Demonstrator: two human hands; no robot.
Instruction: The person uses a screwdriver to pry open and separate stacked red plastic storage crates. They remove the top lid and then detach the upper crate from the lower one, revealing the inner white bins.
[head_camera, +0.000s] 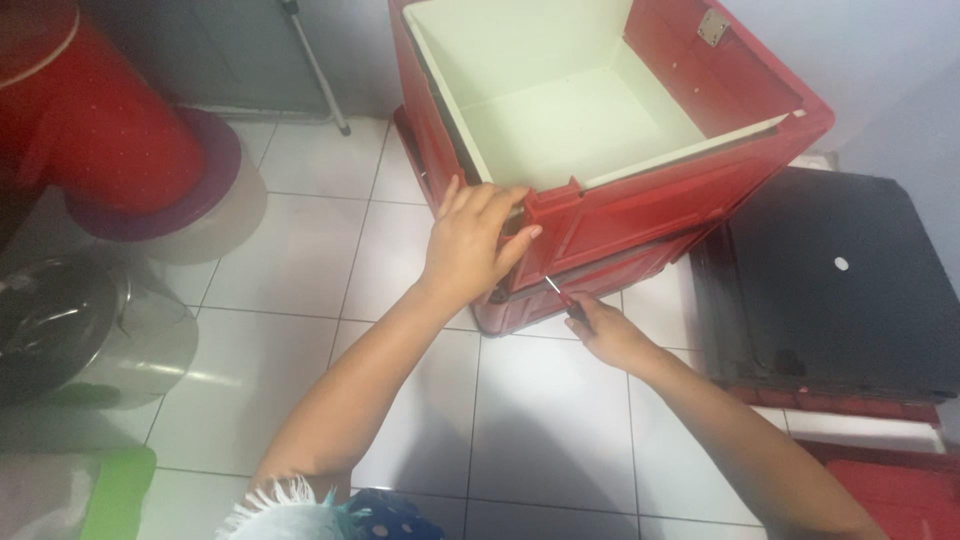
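A big red box (650, 205) with a pale cream lining stands open on the white tiled floor (540, 420). My left hand (470, 245) grips its near corner, fingers over the rim and thumb against the red outer wall. My right hand (610, 335) is lower, at the base of the box, shut on a small screwdriver (565, 300) with a dark red handle. The thin metal tip points up and left at the lower edge of the box's front wall.
A flat black panel (830, 290) lies on the floor right of the box, over red and white pieces (880, 470). A red drum (90, 110) on a purple base stands far left, a steel bin (90, 330) below it. A metal pole (315, 65) leans behind.
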